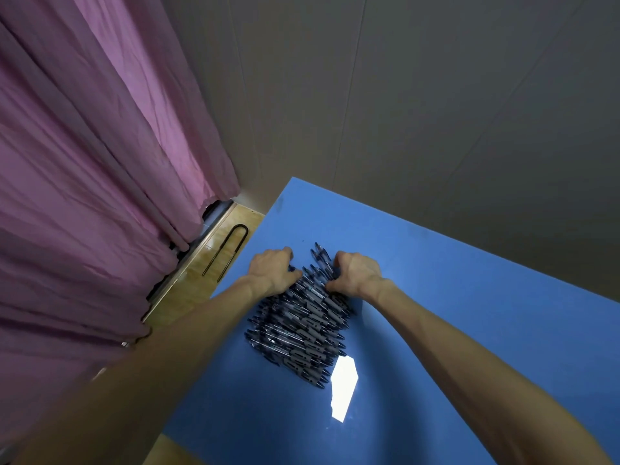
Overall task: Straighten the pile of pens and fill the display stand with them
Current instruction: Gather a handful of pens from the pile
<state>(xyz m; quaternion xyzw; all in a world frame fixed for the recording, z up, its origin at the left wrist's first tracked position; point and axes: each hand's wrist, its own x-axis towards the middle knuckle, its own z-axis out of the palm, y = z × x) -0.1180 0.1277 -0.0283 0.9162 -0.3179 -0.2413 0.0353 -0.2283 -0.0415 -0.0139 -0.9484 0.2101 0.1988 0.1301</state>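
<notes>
Blue laminate covers the table (436,297), and on it lies the pile of pens (302,330): dark barrels with grey grips, heaped in rough layers that run from the person's hands back toward the viewer, most lying at a similar slant, a few poking out at the far end.

The left hand (273,270) has its fingers curled down onto the far left edge of the pile, and the right hand (355,271) mirrors it on the far right edge, fingers bent in against the pens. Both appear to be gripping or squeezing the heap between them, though the fingertips are hidden in the pens, so how many pens each hand actually holds cannot be told.

This looks like the straightening step: the hands bracket the far end of the pile to draw the pens parallel. No display stand is in view, so filling has not begun as far as this view shows. The next move probably calls for pressing both sides inward evenly and tucking in the stray pens at the far end, then gathering a bundle that a hand can carry.

Pale printed marks show on some barrels, but they are too small to read; no brand can be made out.

Beside the table hangs a pink curtain (100,162) over a wooden floor (201,273).
</notes>
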